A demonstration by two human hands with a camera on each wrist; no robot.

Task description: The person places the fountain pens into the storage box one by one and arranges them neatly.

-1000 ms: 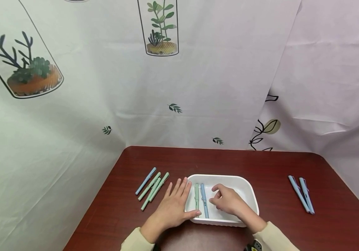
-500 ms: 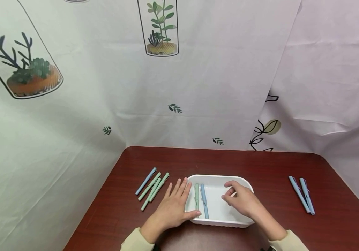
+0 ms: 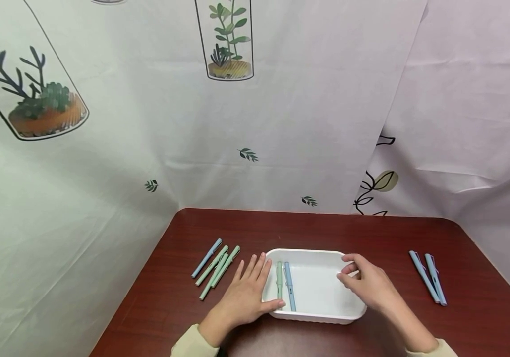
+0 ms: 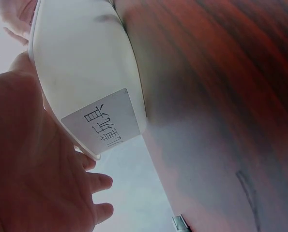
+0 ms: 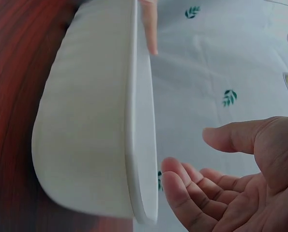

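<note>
A white plastic tray (image 3: 319,290) holds one green pen (image 3: 279,278) and one blue pen (image 3: 290,287), side by side near its left end. My left hand (image 3: 247,293) lies with spread, straight fingers along the tray's left rim, its thumb over the front left corner. In the left wrist view, a label (image 4: 105,120) with dark characters shows on the tray's outer wall. Above the tray's right end is my right hand (image 3: 369,283), fingers bent and thumb apart from them. The right wrist view shows nothing between that thumb and the fingertips (image 5: 171,165).
Left of the tray, a blue pen (image 3: 206,258) and several green pens (image 3: 212,266) lie slanted on the dark red table (image 3: 156,307). Two blue pens (image 3: 424,276) lie close together at the far right. A patterned cloth (image 3: 304,124) hangs behind the table.
My right hand has moved right, from beside the blue pen in the tray to the tray's right end. The left hand and the pens have stayed in place.
</note>
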